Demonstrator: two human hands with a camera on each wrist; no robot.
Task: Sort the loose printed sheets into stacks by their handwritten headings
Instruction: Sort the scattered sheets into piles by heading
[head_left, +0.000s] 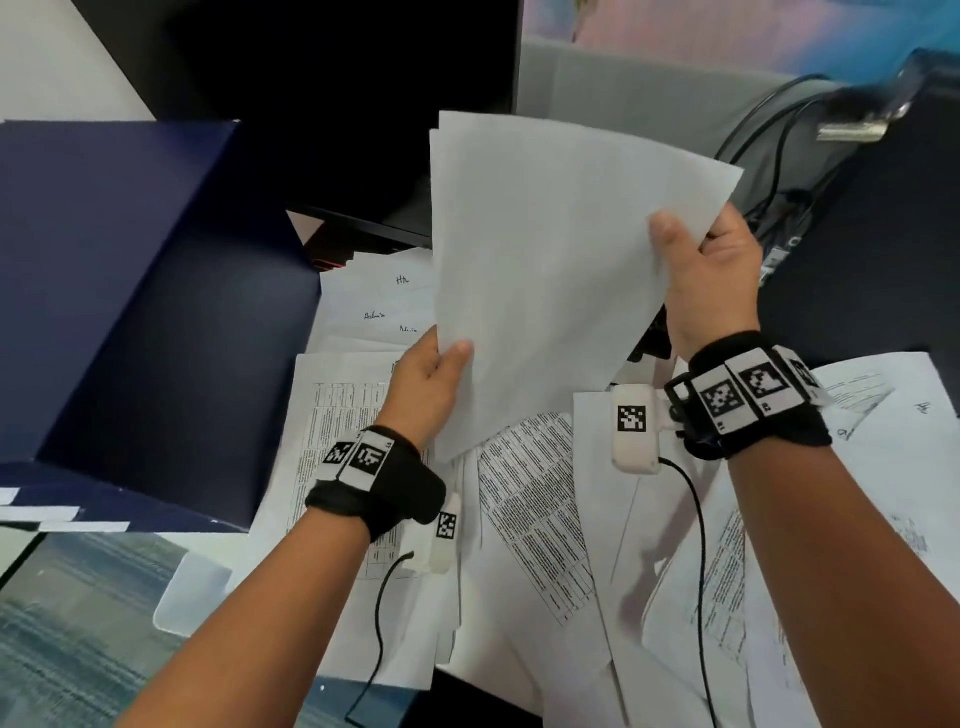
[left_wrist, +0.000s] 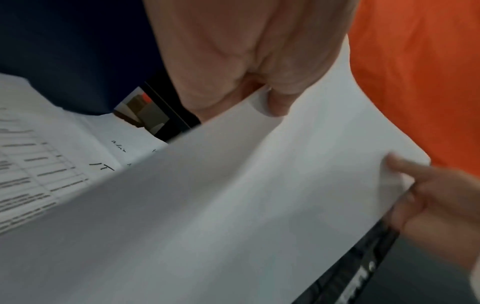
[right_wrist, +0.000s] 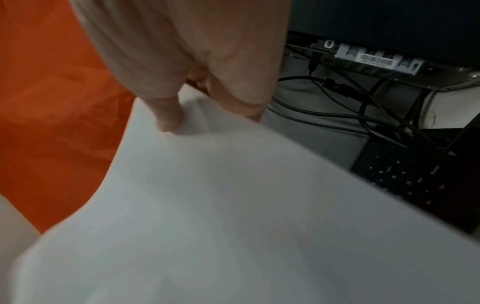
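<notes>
Fingers of both hands pinch a small sheaf of white sheets (head_left: 545, 270) held up off the desk, blank side toward the head camera. The left hand (head_left: 423, 387) grips the sheaf's lower left corner, thumb on the near face. The right hand (head_left: 714, 283) grips the right edge higher up, thumb pressed on the near face and the other fingers curled behind. The sheaf stands nearly upright with its long axis running up and away, tilted slightly to the right; a second sheet's edge shows along the top left. Below it the desk (head_left: 93, 623) is strewn with loose printed sheets (head_left: 535, 519), some carrying dense tables, and a few pages with handwritten headings (head_left: 387, 306) lie farther back beside a dark blue box (head_left: 130, 291). Black cables (head_left: 769, 156) trail at the upper right.

From the left wrist, the left hand (left_wrist: 246, 61) has its thumb (left_wrist: 278, 102) on the sheaf's (left_wrist: 233, 205) corner, while the right hand (left_wrist: 436, 195) pinches the far corner. A printed table with "IT" written at its top lies on the desk to the left.

From the right wrist, the right hand (right_wrist: 194, 61) has its thumb (right_wrist: 168, 117) pressed on the paper (right_wrist: 233, 205), which sweeps across the lower frame. A black keyboard (right_wrist: 405, 176) and cables lie beyond.
</notes>
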